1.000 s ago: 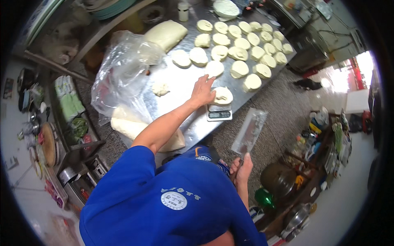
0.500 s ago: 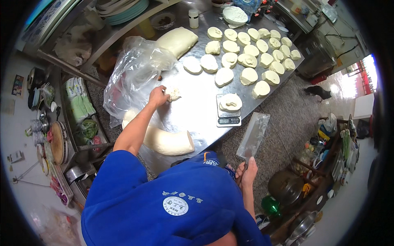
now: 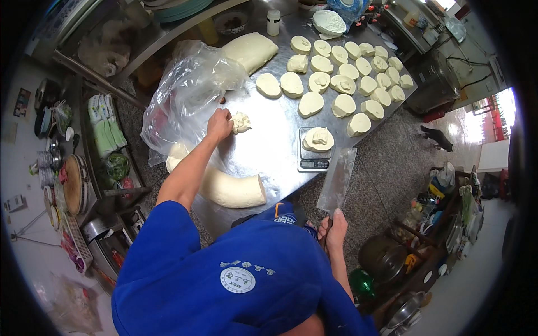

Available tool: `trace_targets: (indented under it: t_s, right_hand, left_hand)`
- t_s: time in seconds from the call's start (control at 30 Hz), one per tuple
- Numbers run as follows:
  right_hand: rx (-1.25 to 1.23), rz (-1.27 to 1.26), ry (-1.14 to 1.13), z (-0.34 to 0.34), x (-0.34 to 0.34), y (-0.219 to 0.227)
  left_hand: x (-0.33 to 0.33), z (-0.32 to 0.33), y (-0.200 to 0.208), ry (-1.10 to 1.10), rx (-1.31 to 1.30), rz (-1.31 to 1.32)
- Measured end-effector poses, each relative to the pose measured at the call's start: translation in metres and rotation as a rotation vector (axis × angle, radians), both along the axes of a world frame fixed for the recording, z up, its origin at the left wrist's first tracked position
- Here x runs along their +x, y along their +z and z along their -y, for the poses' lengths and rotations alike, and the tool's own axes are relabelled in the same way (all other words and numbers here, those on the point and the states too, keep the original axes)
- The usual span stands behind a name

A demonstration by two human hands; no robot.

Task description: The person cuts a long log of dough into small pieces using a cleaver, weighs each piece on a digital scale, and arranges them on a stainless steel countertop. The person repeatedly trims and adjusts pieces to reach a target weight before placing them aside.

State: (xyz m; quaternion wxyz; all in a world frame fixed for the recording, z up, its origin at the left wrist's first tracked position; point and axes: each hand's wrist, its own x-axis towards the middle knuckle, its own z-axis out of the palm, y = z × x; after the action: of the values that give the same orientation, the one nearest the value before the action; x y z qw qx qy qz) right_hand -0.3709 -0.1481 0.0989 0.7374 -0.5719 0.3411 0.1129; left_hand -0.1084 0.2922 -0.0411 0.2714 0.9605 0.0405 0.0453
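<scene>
My right hand grips the dark handle of a cleaver. Its broad, dusty blade points away from me beside the table edge, close to the digital scale. A cut dough piece with a small bit on top sits on that scale. My left hand is over the steel table, fingers drawn together, just left of a small heap of dough scraps; whatever the fingers hold is hidden. Nearer me lies a thick dough log with a cut right end, partly behind my left forearm.
Several rows of cut dough pieces cover the table's far right. A larger dough block lies at the back, beside crumpled clear plastic sheeting. Behind stand a white bottle and a bowl of flour. A black animal is on the floor.
My left hand has drawn slightly away from the dough scraps, which now show more fully. The cleaver has shifted left, its blade now near the scale. The whole view has shifted a little.
</scene>
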Motion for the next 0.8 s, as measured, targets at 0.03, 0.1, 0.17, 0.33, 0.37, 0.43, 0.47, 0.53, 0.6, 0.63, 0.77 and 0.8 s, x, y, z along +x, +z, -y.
trace_targets:
  t_s: [0.03, 0.1, 0.17, 0.33, 0.37, 0.43, 0.47, 0.53, 0.6, 0.63, 0.77, 0.8]
  right_hand:
    - [-0.01, 0.012, 0.002, -0.002, 0.0, 0.001]
    - [-0.016, 0.026, 0.007, -0.002, 0.0, 0.001]
    - [-0.008, 0.028, 0.013, 0.0, -0.003, 0.0]
    - [-0.015, -0.02, -0.036, 0.004, -0.007, 0.001]
    - [-0.012, -0.025, -0.042, 0.005, -0.007, -0.001]
    - [0.002, -0.03, -0.049, 0.005, -0.007, -0.002]
    - [0.008, -0.032, -0.058, 0.004, -0.008, -0.002]
    - [0.021, -0.004, -0.053, 0.0, -0.006, 0.0]
    - [0.032, 0.016, -0.045, 0.003, -0.008, -0.002]
    - [0.017, 0.025, -0.05, 0.004, -0.01, -0.003]
    - [0.02, 0.065, -0.088, 0.01, -0.018, -0.003]
    - [0.009, 0.073, -0.114, 0.013, -0.022, -0.004]
  left_hand:
    - [-0.002, 0.001, 0.0, -0.009, 0.01, 0.024]
    - [-0.007, 0.003, 0.001, -0.035, -0.002, 0.084]
    - [-0.015, 0.003, 0.003, -0.069, -0.049, 0.153]
    - [-0.016, 0.011, 0.029, 0.336, -1.043, 0.055]
    - [-0.017, 0.018, 0.044, 0.329, -1.127, 0.023]
    - [-0.009, 0.033, 0.052, 0.289, -1.207, -0.044]
    - [-0.006, 0.046, 0.055, 0.258, -1.215, -0.071]
    - [-0.004, 0.098, 0.07, 0.189, -1.241, -0.139]
    - [0.005, 0.152, 0.059, 0.049, -1.227, -0.228]
    - [0.009, 0.184, 0.062, 0.002, -1.237, -0.287]
    - [0.022, 0.268, 0.035, -0.166, -0.896, -0.198]
    - [0.02, 0.279, 0.034, -0.236, -0.564, -0.072]
